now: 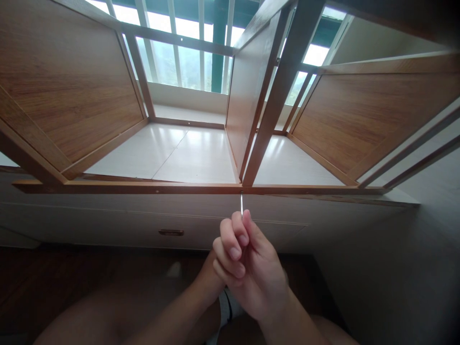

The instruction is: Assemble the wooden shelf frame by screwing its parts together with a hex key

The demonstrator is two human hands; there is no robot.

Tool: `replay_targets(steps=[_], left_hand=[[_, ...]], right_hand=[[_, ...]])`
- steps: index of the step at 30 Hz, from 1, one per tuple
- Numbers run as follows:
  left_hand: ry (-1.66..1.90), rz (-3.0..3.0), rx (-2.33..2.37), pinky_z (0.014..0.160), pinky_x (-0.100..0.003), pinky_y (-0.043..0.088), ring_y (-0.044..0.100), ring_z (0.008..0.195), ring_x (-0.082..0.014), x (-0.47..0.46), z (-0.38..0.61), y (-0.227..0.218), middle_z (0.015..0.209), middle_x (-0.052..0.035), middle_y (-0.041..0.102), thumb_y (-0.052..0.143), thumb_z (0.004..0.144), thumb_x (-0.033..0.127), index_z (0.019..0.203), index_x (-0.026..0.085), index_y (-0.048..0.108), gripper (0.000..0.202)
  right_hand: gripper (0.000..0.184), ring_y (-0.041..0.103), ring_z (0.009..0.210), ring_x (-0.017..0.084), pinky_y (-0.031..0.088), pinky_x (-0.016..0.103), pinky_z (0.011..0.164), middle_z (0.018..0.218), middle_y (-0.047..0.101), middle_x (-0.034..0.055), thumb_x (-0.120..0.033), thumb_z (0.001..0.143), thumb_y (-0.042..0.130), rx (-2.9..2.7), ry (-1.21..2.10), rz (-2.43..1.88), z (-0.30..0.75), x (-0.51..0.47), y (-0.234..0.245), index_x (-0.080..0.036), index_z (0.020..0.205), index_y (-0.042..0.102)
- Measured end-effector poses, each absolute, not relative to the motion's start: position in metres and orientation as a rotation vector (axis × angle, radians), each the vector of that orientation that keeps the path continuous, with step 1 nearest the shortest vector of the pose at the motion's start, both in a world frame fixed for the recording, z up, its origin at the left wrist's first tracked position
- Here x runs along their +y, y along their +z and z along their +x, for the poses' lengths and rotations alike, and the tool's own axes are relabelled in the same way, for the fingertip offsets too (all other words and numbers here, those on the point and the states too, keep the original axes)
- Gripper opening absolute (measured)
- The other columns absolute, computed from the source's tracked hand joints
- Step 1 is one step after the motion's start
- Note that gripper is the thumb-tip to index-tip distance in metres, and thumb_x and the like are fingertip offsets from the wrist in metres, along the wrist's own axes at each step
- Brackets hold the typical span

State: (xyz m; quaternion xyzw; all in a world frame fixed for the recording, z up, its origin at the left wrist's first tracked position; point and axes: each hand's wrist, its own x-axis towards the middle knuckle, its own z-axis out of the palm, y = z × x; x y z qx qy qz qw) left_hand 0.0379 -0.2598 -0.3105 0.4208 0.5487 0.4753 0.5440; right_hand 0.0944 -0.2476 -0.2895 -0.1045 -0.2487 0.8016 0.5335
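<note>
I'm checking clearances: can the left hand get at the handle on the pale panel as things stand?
Probably yes: nothing visible blocks the handle on the pale panel. The left hand is partly hidden behind the right hand, so whether it's free is unclear.

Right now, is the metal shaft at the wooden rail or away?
At the rail: the metal shaft meets its front face; depth, I cannot tell.

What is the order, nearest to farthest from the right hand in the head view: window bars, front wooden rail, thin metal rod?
1. Thin metal rod: in the right hand.
2. Front wooden rail: just above the hand.
3. Window bars: at the back.
</note>
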Motion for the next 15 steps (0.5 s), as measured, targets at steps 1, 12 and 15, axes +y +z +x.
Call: replay_targets(steps=[1,12,15], left_hand=[[1.153,0.986,1.454,0.047,-0.03,0.019,0.032,0.052,-0.0122,-0.263,0.044,-0.298,0.08,0.0007,0.046,0.047,0.1,0.058,0.086,0.024,0.051,0.037],[1.201,0.995,1.526,0.053,-0.037,0.01,0.023,0.049,-0.0138,-0.274,0.059,-0.275,0.066,0.0015,0.038,0.052,0.099,0.055,0.083,0.024,0.049,0.035],[1.212,1.022,1.4,0.05,-0.036,0.011,0.03,0.049,-0.0151,-0.269,0.05,-0.297,0.063,0.0006,0.039,0.051,0.098,0.057,0.081,0.025,0.052,0.037]], right_hand=[[0.046,0.026,0.042,0.005,0.021,0.015,0.035,0.063,0.045,-0.0062,-0.051,0.098,0.055,-0.566,1.952,-0.194,0.093,-0.248,-0.291,-0.02,0.068,0.038],[0.044,0.015,0.039,0.008,0.018,0.013,0.032,0.055,0.035,-0.0089,-0.051,0.104,0.043,-0.322,2.013,0.098,0.089,-0.255,-0.298,-0.023,0.071,0.032],[0.046,0.017,0.039,0.009,0.019,0.015,0.032,0.054,0.035,-0.0079,-0.052,0.103,0.043,-0.437,1.972,-0.005,0.09,-0.255,-0.294,-0.023,0.069,0.033]])
